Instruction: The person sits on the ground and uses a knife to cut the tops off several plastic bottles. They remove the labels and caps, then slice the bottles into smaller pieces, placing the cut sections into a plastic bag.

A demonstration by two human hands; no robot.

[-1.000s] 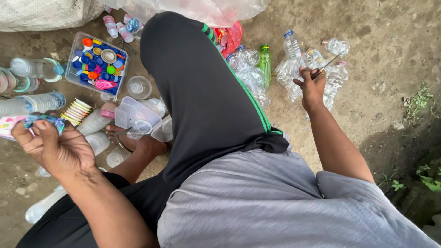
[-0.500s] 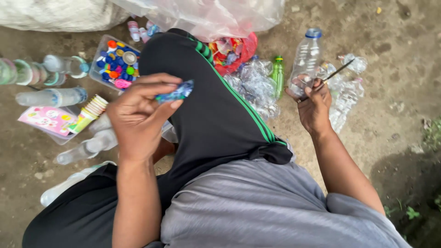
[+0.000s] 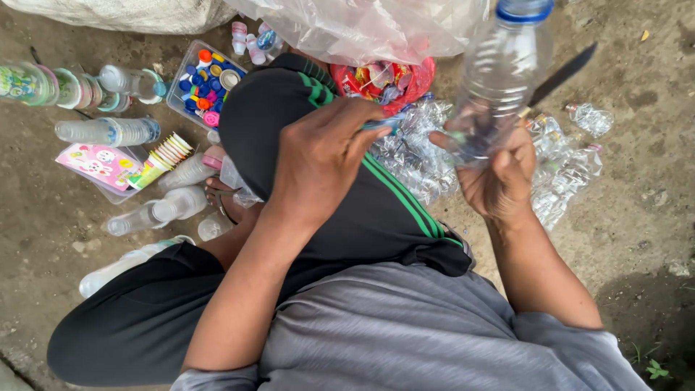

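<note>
Right hand [image 3: 499, 174] clamped round clear bottle [image 3: 499, 72], fingers curled on its lower body; blue cap on, pointing to 12 o'clock. Knife [image 3: 565, 71] in same grip, dark blade angled to 1 o'clock past bottle, likely kept there so one hand serves both. Bottle raised above pile [image 3: 420, 156], at 3 o'clock from knee [image 3: 289, 108].

Left hand [image 3: 322, 156] over knee, fingers closed together on small blue scrap [image 3: 384, 124], tip just shows at 3 o'clock of knuckles, close to bottle's base.

Sorted by kind, seemingly: crushed clear bottles heaped at 6 o'clock under raised bottle; loose caps, many colours, too many to count, in one clear tray [image 3: 206, 83] at 10 o'clock. Whole bottles on ground [image 3: 43, 210] at 9 o'clock, about eight, some overlapped. One stack of cups [image 3: 166, 156] beside pink pack [image 3: 101, 165]. One red bag [image 3: 376, 80] of wrappers under large clear sack [image 3: 362, 29] at 12 o'clock. Two more crushed bottles near 3 o'clock.
</note>
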